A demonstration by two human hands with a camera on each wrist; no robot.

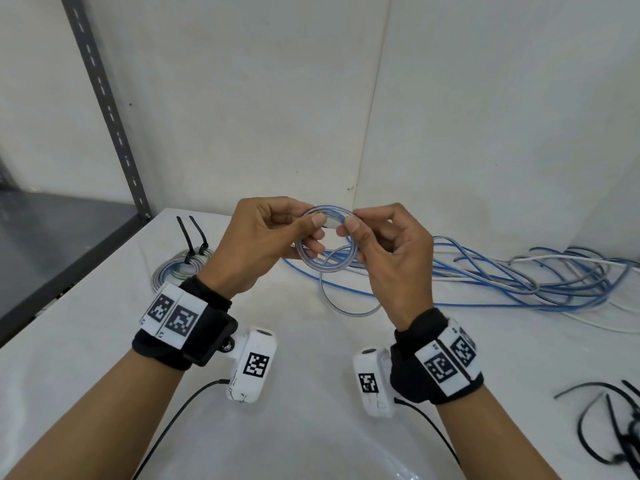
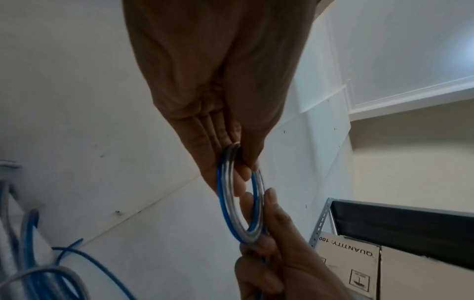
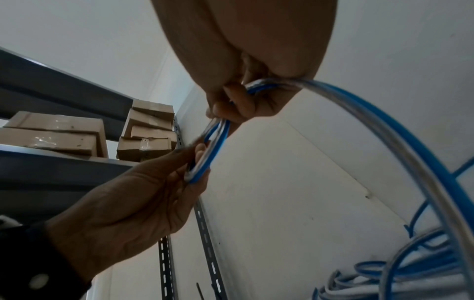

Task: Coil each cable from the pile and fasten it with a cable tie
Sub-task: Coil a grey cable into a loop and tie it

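A small coil of clear-and-blue cable hangs in the air above the white table, held between both hands. My left hand pinches its left side with thumb and fingers. My right hand pinches the right side. The same coil runs between the two hands in the left wrist view, and shows as coil in the right wrist view. From the right hand the cable's loose tail arcs down to the pile of blue, grey and white cables at the right.
A finished coil with two black cable ties lies at the back left. Loose black cable ties lie at the right front edge. A dark metal shelf stands to the left, with cardboard boxes. White walls close the back.
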